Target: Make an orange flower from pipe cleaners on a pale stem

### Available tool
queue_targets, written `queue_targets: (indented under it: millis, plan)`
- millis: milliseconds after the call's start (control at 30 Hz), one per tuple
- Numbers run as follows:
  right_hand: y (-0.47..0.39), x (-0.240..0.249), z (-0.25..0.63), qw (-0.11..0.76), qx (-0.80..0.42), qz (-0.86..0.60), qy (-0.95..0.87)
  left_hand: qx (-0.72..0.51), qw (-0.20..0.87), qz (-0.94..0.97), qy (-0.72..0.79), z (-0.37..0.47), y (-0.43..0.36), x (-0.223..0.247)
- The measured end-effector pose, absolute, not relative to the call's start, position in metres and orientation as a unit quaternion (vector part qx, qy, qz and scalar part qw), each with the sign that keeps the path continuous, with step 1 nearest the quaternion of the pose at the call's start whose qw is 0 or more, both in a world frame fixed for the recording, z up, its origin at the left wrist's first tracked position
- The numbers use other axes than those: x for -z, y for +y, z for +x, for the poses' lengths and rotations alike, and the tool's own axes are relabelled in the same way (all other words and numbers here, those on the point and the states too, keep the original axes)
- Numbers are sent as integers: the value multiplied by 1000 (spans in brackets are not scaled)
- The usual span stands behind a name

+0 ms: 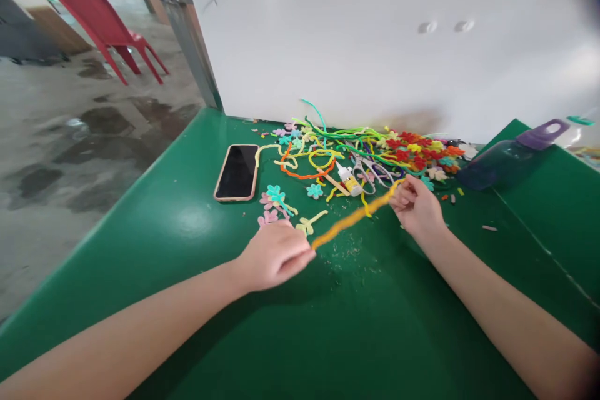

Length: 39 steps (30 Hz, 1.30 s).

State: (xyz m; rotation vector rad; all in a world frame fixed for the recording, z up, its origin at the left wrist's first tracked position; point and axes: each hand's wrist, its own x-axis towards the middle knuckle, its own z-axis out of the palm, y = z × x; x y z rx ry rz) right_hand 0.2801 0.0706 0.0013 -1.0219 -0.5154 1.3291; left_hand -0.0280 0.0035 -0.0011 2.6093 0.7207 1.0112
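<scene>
An orange-yellow pipe cleaner (356,215) stretches slantwise above the green table (300,337). My left hand (276,254) pinches its lower left end, and my right hand (418,205) pinches the upper right end. Just beyond my left hand lie a pale yellow pipe-cleaner flower (307,225), pink ones (268,217) and a turquoise one (276,195). Another turquoise flower (314,190) lies farther right. Between the hands, on the far side of the pipe cleaner, are a small glue bottle (349,180) and grey-handled scissors (375,169).
A phone (237,172) lies at the left. Loose green pipe cleaners (347,134) and a heap of red, orange and yellow flowers (417,149) lie along the white panel (328,31). A purple-lidded bottle (510,153) rests on its side at right. A red chair (100,19) stands beyond.
</scene>
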Motion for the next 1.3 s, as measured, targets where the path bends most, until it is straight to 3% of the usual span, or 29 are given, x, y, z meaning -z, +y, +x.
queue_targets:
  millis: [133, 333, 533, 700, 1000, 1133, 1300]
  plan:
    - [69, 0, 279, 644, -588, -430, -234, -412, 138, 810, 394, -42, 21, 2]
    - [70, -2, 279, 638, -534, -459, -312, -420, 89, 800, 418, -59, 40, 3]
    - [67, 8, 278, 625, -426, -500, -421, -273, -5, 903, 332, -97, 69, -4]
    - [58, 17, 275, 490, -157, -550, -658, -395, -3, 768, 504, -118, 80, 4]
    - [54, 16, 271, 449, -41, -500, -739, -473, 43, 678, 561, -115, 82, 18]
    - [53, 20, 275, 379, 61, -452, -805, -471, 15, 667, 577, -121, 85, 17]
    - [55, 24, 275, 337, 51, -446, -828, -451, -36, 676, 582, -128, 91, 19]
